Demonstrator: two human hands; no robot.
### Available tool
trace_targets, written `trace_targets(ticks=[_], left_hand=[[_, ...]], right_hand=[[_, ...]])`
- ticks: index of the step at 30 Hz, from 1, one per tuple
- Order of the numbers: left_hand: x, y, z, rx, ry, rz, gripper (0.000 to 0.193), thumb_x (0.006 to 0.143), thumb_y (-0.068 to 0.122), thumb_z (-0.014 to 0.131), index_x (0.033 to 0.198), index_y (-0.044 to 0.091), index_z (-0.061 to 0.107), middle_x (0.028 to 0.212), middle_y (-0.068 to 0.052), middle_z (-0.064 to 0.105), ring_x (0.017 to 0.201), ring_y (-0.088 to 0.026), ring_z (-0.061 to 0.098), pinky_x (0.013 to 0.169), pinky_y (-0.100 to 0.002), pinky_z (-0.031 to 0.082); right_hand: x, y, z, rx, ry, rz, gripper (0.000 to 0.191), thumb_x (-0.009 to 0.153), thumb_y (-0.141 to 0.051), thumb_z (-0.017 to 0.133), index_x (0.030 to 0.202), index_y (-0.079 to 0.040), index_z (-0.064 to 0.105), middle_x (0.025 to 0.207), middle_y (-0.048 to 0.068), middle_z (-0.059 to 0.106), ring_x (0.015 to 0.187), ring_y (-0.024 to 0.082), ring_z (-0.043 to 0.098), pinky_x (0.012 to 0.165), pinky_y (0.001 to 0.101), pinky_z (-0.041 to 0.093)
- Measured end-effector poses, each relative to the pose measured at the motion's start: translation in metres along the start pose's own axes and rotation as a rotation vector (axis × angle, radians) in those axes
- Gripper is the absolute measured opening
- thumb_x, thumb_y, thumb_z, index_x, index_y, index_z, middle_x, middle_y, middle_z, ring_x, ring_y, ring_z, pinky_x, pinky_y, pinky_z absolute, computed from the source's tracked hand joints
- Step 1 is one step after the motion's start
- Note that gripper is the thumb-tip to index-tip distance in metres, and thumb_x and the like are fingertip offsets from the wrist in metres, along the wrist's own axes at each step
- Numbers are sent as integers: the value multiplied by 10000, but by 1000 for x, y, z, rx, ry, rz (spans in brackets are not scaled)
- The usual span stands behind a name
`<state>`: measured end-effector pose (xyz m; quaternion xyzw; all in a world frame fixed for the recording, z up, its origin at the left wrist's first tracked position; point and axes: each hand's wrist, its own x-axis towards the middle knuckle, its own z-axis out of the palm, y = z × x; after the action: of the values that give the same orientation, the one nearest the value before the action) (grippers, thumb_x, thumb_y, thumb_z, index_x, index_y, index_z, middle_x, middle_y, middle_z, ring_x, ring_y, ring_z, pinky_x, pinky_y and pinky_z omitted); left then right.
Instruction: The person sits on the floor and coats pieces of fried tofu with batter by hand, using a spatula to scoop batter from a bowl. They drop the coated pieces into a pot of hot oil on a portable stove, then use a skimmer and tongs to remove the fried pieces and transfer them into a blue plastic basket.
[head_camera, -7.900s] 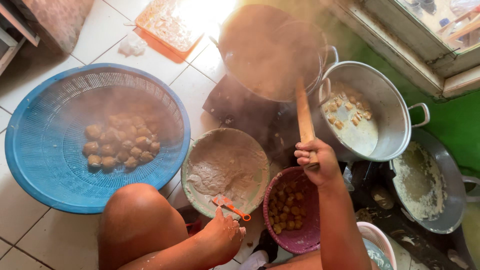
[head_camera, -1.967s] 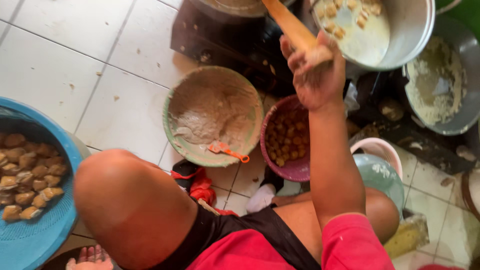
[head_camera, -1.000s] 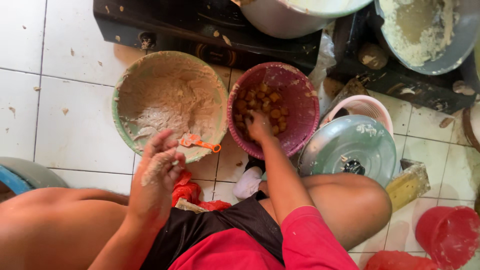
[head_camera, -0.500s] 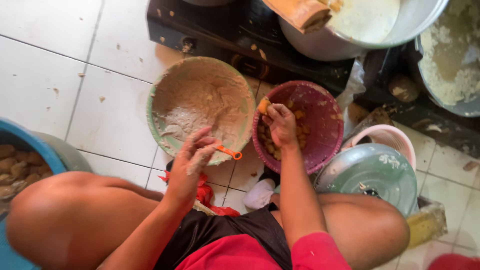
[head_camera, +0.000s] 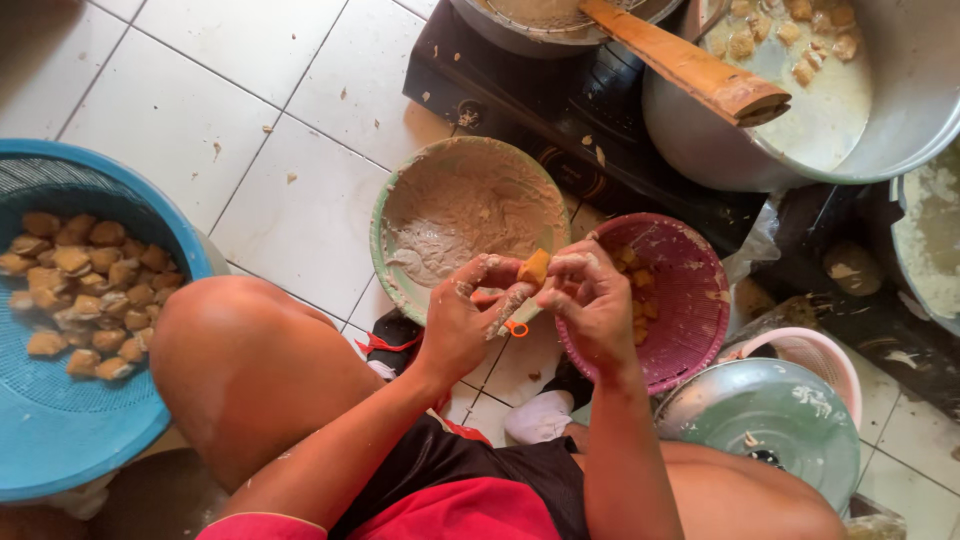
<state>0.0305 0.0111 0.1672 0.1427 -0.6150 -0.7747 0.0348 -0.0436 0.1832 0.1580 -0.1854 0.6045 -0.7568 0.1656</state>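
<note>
Tiled floor (head_camera: 250, 150); both hands pinch orange piece (head_camera: 533, 267).

Both hands meet over the floor: the left hand (head_camera: 462, 318) and right hand (head_camera: 590, 300) pinch a piece of tofu (head_camera: 533, 267) between them. Beyond the left sits a batter bowl (head_camera: 392, 205); beside the right, a purple basket (head_camera: 690, 300). An orange-handled tool (head_camera: 517, 322), perhaps a knife, shows beneath.

Both hands (head_camera: 525, 305) meet together, batter-coated fingers (head_camera: 480, 272) pinched closed.
</note>
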Motion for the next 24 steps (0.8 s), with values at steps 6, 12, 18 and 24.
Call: trace_targets(ticks=[6, 12, 18, 24], left_hand=[[-4, 11, -5, 206, 40, 160, 153, 914, 35, 719, 1065, 17, 733, 1002, -84, 732, 886, -133, 728, 742, -285, 644], [-4, 8, -8, 160, -21, 83, 181, 952, 102, 698, 1117, 28, 714, 1016, -62, 732, 924, -130, 711, 742, -289, 639], [7, 2, -13, -87, -160, -323, 274, 964, 211, 697, 1167, 32, 658, 1052, -55, 705, 952, -142, 686, 727, -312, 634], [1, 2, -4, -65, -126, -150, 236, 923, 101, 738, 1131, 36, 647, 1074, -81, 714, 962, -158, 720, 779, -296, 654]], right_hand=[[-5, 17, 3, 38, 15, 204, 212, 931, -59, 770, 1110, -14, 665, 950, 19, 714, 759, 45, 583, 693, 193, 474], [-6, 20, 5, 40, 21, 190, 148, 955, -62, 728, 1081, -20, 663, 956, 31, 736, 800, 53, 616, 687, 185, 458], [-9, -2, 4, -488, -103, -199, 226, 867, 45, 801, 1040, -57, 697, 1061, 17, 639, 789, 41, 546, 653, 198, 455], [-18, 5, -5, -243, -101, -58, 221, 900, -4, 815, 1062, -51, 672, 1144, 42, 573, 774, 52, 506, 629, 203, 432]])
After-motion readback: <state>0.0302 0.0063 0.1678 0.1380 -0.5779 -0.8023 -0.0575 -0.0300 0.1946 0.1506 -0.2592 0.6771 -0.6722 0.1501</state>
